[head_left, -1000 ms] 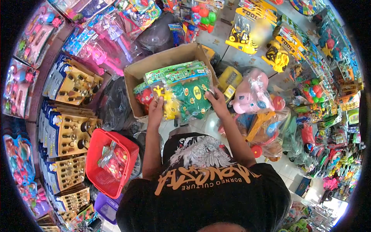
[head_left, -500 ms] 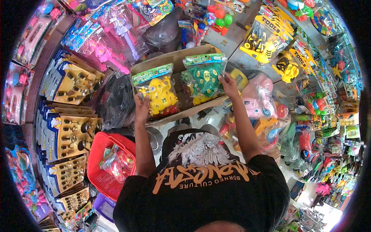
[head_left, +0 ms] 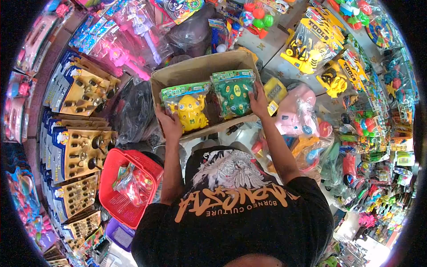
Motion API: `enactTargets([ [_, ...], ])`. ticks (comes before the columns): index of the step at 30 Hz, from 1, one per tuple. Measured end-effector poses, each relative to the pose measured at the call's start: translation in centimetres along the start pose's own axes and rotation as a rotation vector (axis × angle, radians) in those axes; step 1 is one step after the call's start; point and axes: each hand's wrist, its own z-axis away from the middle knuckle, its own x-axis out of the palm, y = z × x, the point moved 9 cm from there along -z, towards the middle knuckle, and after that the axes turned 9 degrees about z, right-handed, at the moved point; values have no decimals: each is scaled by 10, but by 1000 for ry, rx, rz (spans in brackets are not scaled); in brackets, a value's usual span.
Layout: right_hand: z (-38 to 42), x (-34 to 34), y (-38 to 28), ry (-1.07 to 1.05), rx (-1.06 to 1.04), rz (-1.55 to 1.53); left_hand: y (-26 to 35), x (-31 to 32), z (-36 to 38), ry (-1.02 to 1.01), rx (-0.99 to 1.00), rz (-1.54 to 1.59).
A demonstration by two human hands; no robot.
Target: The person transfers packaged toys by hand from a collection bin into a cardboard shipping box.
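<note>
A brown cardboard box point(head_left: 202, 66) stands in front of me, and two bagged frog toys lie inside it side by side. My left hand point(head_left: 171, 123) is at the box's left side, closed on the edge of the yellow frog toy pack point(head_left: 190, 111), thumb toward its front. At the right side, my right hand point(head_left: 259, 103) is closed on the edge of the green frog toy pack point(head_left: 232, 97). Both packs have green header cards. Some fingers are hidden behind the pack edges, close to the box walls.
A red basket point(head_left: 113, 178) with bagged toys stands at lower left, a purple basket point(head_left: 119, 236) below it. Kitchen play sets point(head_left: 82, 153) line the left. A pink bagged toy point(head_left: 296, 111) lies right of the box, with yellow tool toy packs point(head_left: 307, 51) beyond.
Both frog packs have gone lower into the box and closer together, my hands moving inward with them. More of the box's back wall shows.
</note>
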Motion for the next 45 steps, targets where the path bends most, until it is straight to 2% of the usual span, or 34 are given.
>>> enactTargets([
  [1, 0, -3, -8, 25, -23, 76, 17, 0, 0, 22, 112, -149],
  [2, 3, -5, -16, 28, -23, 76, 23, 1, 2, 20, 114, -148],
  [4, 9, -14, -44, 129, -123, 286, 56, 9, 10, 20, 335, -356],
  [5, 11, -15, -54, 130, -122, 286, 65, 11, 12, 20, 336, -355],
  [7, 13, -3, -67, 19, -78, 467, 69, 45, 19, -302, 304, -585],
  [8, 14, -2, -71, 21, -77, 468, 70, 49, 20, -303, 305, -584],
  [10, 16, 14, -71, -128, -43, 487, 53, 61, 19, -407, 156, -763],
  [13, 15, 19, -66, -158, -11, 508, 45, 56, 9, -350, 68, -839],
  [17, 11, 18, -56, -136, -36, 462, 37, 44, -4, -275, 106, -586],
  [20, 14, 17, -50, -127, -62, 413, 39, 35, -13, -244, 169, -548],
  [23, 14, 15, -47, -85, -68, 397, 38, 25, -18, -220, 153, -520],
  [30, 16, 18, -48, -131, 31, 398, 21, 11, -20, -181, 172, -427],
  [34, 17, 22, -40, -137, 63, 361, 4, 34, -9, -225, 190, -590],
  [36, 18, 22, -40, -152, 76, 359, -12, 39, -7, -238, 102, -439],
  [41, 19, 20, -44, -120, 64, 386, -17, 39, -17, -259, 122, -330],
  [45, 18, 22, -43, -134, 83, 368, -8, 41, -19, -269, 127, -510],
])
